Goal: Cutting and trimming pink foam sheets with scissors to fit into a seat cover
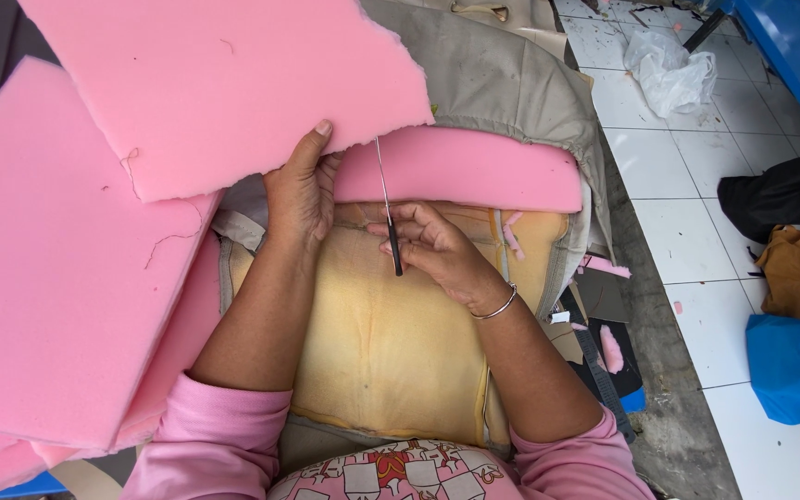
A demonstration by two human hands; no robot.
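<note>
Pink sleeves nearest, the left hand grips the ragged near edge of a soft, light, floppy foam sheet, best pinched there, above the yellow cushion, while the right hand clasps a thin blade.

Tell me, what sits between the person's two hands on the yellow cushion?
In the head view, only bare yellow cushion shows between the left hand and the right hand, which holds a thin blade.

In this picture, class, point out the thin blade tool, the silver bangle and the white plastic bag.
thin blade tool (394,255), head view, on its dark handle
silver bangle (496,308), head view, on the band at the right wrist
white plastic bag (668,69), head view, on its crumpled middle
</note>
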